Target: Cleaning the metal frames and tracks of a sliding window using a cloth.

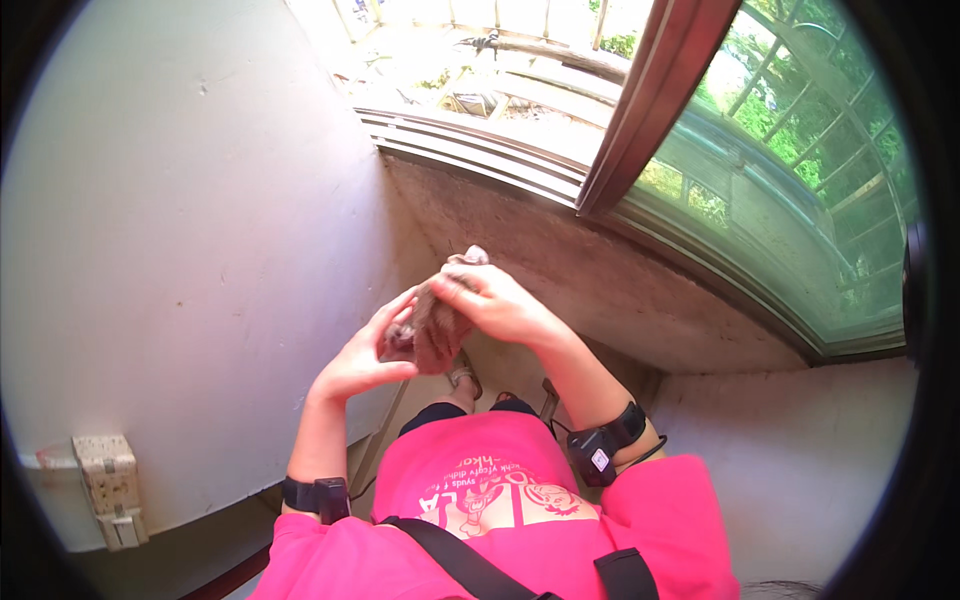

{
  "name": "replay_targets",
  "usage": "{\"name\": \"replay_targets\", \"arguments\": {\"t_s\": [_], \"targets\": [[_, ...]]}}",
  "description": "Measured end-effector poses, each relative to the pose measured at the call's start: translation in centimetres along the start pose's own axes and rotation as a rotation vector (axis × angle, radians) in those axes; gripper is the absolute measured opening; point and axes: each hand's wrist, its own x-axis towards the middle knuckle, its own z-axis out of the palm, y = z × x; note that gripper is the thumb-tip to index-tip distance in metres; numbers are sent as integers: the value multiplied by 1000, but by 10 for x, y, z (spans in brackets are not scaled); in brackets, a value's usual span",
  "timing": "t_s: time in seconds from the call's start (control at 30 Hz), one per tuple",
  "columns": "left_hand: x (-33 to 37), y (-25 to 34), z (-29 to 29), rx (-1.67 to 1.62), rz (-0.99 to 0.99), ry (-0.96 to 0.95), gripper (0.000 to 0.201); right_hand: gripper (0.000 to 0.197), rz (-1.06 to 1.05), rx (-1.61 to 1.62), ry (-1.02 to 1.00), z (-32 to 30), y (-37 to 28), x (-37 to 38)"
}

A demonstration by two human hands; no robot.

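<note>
A bunched brownish-grey cloth (437, 330) is held up in front of my body between both hands. My left hand (370, 352) cups its left side, with the thumb below and the fingers along the upper edge. From the right, my right hand (497, 302) grips the top of the cloth, the thumb lying across it. A pale end of the cloth sticks up above the right hand's fingers. The folds hide some of my fingertips.
A sliding window (780, 190) with a brown frame (640, 110) and metal track (480, 160) stands ahead; its left part is open. Below runs a stained wall (560, 260). A white wall (180, 220) is close on my left, with a dirty socket box (107, 480) low on it.
</note>
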Motion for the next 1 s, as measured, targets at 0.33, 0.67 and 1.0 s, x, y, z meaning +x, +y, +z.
{"name": "replay_targets", "arguments": {"t_s": [0.33,0.67,1.0], "targets": [[85,-1,-64,640,43,100,29,21,14,-368,89,-52,1,42],[141,9,-79,-629,-68,473,33,21,387,569,372,-64,26,91],[146,14,-77,-722,81,552,35,21,235,548,246,-71,-14,109]]}}
